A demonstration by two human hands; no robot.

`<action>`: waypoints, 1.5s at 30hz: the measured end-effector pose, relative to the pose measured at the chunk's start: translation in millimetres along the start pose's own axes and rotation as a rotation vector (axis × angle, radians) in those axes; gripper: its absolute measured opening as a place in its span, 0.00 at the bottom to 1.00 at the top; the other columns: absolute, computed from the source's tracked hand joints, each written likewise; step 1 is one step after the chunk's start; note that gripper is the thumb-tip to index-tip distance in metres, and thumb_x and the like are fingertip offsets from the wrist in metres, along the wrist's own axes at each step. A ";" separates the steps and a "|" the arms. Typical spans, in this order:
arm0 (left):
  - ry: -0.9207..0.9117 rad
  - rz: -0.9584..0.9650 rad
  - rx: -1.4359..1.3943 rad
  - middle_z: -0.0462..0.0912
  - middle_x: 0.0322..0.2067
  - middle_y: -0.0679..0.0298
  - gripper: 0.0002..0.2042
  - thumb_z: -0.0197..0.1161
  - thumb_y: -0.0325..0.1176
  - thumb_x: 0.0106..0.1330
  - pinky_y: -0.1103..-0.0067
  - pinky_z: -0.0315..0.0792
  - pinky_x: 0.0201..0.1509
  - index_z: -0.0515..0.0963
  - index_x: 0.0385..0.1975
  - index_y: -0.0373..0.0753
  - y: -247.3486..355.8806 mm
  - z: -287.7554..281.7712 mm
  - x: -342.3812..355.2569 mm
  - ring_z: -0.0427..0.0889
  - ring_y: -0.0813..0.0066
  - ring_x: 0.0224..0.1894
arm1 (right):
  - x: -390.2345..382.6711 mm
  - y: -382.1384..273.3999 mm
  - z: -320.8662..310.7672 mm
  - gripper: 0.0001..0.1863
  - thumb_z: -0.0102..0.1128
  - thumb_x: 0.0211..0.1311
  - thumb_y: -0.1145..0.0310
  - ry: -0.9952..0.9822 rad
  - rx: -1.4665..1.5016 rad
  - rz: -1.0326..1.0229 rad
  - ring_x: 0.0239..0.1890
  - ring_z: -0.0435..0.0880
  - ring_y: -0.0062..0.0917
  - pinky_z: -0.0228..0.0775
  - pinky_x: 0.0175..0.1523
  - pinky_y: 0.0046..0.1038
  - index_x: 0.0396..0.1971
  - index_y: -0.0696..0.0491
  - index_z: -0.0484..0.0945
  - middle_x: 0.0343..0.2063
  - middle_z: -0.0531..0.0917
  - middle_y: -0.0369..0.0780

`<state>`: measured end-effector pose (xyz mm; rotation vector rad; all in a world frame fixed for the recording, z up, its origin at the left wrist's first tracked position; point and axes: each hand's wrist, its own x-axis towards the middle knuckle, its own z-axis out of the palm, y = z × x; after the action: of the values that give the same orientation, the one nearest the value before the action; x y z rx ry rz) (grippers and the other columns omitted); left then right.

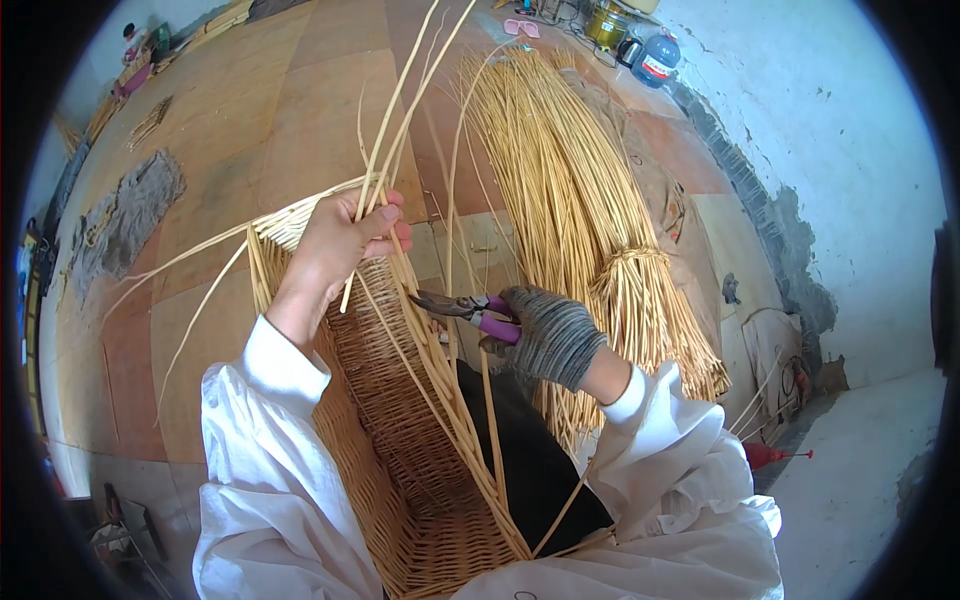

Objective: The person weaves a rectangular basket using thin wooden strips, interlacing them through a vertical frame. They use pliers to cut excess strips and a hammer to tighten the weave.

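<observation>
A half-woven wicker basket (pixel 400 440) rests on my lap, its open side facing me. My left hand (pixel 345 240), bare, grips several loose wicker rods (pixel 400 110) that stick up from the basket's far rim. My right hand (pixel 550 335) wears a grey knit glove and holds purple-handled pruning shears (pixel 465 308). The shears' blades point left, close to a rod at the basket's right rim, just below my left hand.
A big tied bundle of pale wicker rods (pixel 580 220) lies on the wooden floor to the right of the basket. Stray rods fan out to the left. A rough white wall (pixel 860 170) runs along the right. Jugs and a kettle (pixel 640 45) stand at the far end.
</observation>
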<state>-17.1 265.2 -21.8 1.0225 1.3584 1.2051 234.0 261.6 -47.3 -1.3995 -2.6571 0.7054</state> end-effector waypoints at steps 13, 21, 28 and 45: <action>0.056 0.070 -0.029 0.82 0.40 0.53 0.11 0.53 0.33 0.69 0.88 0.57 0.17 0.73 0.46 0.34 11.5 -10.4 20.9 0.63 0.88 0.15 | 32.0 -38.2 0.2 0.20 0.65 0.52 0.57 -0.076 0.823 0.127 0.19 0.78 0.27 0.73 0.31 0.29 0.32 0.60 0.77 0.16 0.77 0.43; -0.021 -0.021 0.156 0.81 0.29 0.61 0.10 0.57 0.29 0.66 0.87 0.51 0.15 0.74 0.43 0.32 14.8 -26.4 44.1 0.61 0.88 0.13 | 53.4 -44.9 -4.7 0.23 0.64 0.49 0.52 -0.045 0.371 -0.251 0.28 0.82 0.37 0.74 0.37 0.33 0.33 0.58 0.78 0.23 0.82 0.45; -0.017 -0.028 0.126 0.81 0.28 0.57 0.06 0.58 0.26 0.64 0.86 0.55 0.16 0.74 0.38 0.32 15.6 -26.2 40.8 0.62 0.85 0.14 | 50.0 4.3 -0.6 0.26 0.68 0.48 0.50 0.064 0.033 0.029 0.31 0.82 0.35 0.74 0.39 0.31 0.39 0.56 0.77 0.27 0.81 0.44; 0.352 0.087 -0.432 0.57 0.16 0.77 0.14 0.47 0.43 0.72 0.89 0.48 0.12 0.71 0.45 0.41 3.5 -25.8 -149.1 0.51 0.91 0.12 | -40.5 210.2 174.1 0.32 0.67 0.45 0.42 -0.136 0.530 0.835 0.29 0.80 0.27 0.71 0.35 0.31 0.37 0.58 0.81 0.26 0.81 0.41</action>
<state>-23.1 116.0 3.0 0.5838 1.2425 1.7132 374.6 267.2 -284.7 -2.2757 -1.6351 1.4532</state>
